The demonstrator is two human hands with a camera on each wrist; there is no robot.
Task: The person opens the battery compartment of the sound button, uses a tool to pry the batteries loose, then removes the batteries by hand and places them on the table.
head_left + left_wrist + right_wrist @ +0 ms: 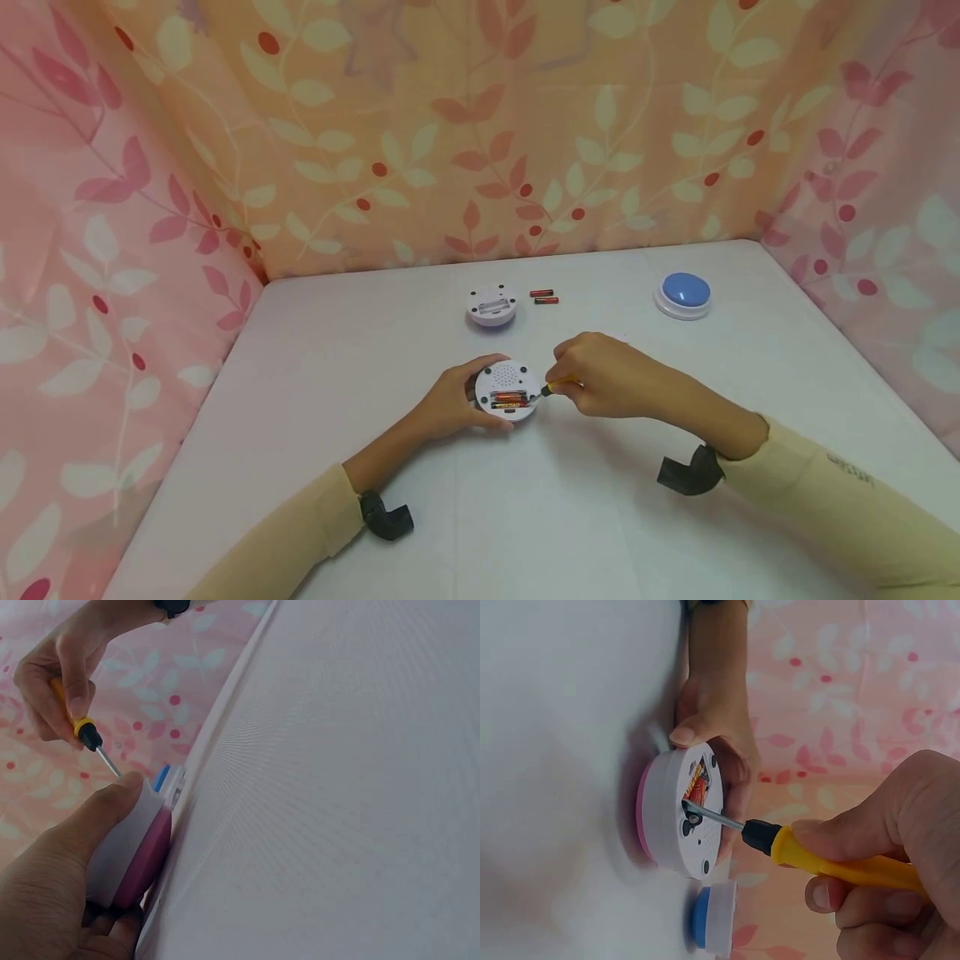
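Observation:
A round white push-button device (504,377) with a pink side lies underside up near the middle of the table. Its battery bay shows red-and-black batteries (509,399). My left hand (447,402) grips its rim, thumb on the near side and fingers round the far side. In my right hand (609,374) is a screwdriver with a yellow handle (810,859). The metal shaft (718,818) reaches into the end of the bay, its tip at the batteries' end. In the left wrist view my thumb (112,802) hides that tip.
Behind the held device, another white round device (492,305) lies underside up with its bay uncovered. Two loose batteries (545,297) lie to its right. Farther right stands a white-based device with a blue top (686,292). Patterned curtains (480,125) enclose the back and sides.

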